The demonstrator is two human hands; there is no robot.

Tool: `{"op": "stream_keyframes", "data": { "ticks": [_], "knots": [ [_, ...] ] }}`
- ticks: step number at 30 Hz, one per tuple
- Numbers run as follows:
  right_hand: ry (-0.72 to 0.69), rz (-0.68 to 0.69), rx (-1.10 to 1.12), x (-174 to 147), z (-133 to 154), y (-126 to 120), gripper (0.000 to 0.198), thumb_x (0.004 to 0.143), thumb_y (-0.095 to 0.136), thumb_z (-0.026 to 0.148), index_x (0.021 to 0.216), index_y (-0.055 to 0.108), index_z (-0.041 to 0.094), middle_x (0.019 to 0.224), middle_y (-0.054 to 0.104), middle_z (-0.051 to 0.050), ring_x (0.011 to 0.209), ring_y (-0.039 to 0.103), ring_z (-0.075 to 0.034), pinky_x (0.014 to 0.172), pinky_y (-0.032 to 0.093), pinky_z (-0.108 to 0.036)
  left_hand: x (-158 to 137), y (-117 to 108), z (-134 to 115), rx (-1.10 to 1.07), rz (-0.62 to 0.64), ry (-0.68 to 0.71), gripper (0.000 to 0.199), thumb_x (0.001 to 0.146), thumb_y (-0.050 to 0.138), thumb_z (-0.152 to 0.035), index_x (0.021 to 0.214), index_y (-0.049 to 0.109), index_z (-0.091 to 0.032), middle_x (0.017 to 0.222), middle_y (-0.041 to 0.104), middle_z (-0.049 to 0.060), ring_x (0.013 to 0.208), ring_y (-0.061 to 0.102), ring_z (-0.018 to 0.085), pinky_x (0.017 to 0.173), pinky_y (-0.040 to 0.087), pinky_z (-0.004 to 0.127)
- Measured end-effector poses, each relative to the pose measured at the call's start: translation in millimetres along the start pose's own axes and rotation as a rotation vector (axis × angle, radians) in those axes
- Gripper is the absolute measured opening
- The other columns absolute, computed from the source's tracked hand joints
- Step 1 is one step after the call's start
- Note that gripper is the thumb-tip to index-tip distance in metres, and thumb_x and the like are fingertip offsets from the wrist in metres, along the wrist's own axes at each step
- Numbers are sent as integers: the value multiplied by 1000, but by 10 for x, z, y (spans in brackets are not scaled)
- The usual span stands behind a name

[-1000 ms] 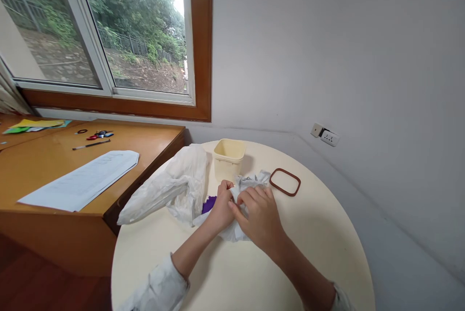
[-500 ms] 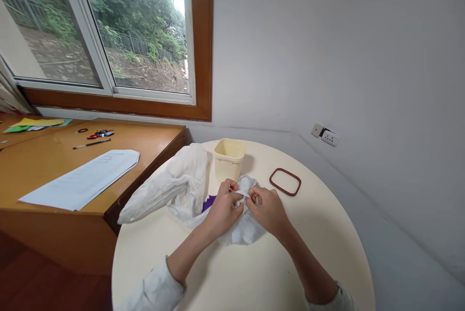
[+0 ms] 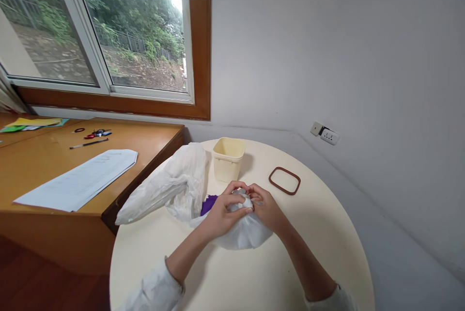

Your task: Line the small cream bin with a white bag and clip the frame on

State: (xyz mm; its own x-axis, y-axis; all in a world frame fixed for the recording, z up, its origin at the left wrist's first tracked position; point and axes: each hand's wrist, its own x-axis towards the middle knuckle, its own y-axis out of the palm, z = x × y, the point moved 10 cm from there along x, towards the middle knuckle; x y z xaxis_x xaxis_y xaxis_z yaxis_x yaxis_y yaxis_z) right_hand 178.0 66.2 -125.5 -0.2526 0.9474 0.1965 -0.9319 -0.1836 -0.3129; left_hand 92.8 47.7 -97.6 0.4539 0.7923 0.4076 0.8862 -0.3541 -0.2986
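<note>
Gathered white plastic bag [image 3: 245, 236]: on the round table [image 3: 327, 238], nearer me than the cream tub [image 3: 227, 168].
Left hand [image 3: 222, 214]: I see fingers curled, pinching its neck.
Right hand [image 3: 269, 209]: fingertips bunched, gripping there too.

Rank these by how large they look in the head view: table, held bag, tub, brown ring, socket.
1. Table
2. Held bag and tub: unsure; the bag is partly hidden and nearer
3. Brown ring, by outline
4. Socket
</note>
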Motion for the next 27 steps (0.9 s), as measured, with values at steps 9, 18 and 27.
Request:
{"op": "stream_keyframes", "data": {
  "ticks": [9,18,27],
  "knots": [
    [-118,-225,-201,-24,116,-258,24,70,53,19,94,56,20,99,56,-5,93,52,-19,81,41,-34,15,-29,141,-131,13,-143,25,83,52,-36,89,68,-17,100,61,9,92,55,20,79,43,28],
    [-236,267,-203,-41,392,42,29,73,57,14,101,60,23,102,56,-3,92,54,-15,83,43,-31,-20,33,378,-229,50,-280,21,69,67,-33,77,68,-14,84,66,6,76,57,17,67,43,24],
    [-161,237,-250,44,258,1,14,69,61,16,82,59,21,90,55,-1,83,53,-14,78,42,-30,-57,4,501,-226,-63,-375,27,57,75,-30,76,67,-13,71,66,1,63,57,13,57,42,22]
  ]
}}
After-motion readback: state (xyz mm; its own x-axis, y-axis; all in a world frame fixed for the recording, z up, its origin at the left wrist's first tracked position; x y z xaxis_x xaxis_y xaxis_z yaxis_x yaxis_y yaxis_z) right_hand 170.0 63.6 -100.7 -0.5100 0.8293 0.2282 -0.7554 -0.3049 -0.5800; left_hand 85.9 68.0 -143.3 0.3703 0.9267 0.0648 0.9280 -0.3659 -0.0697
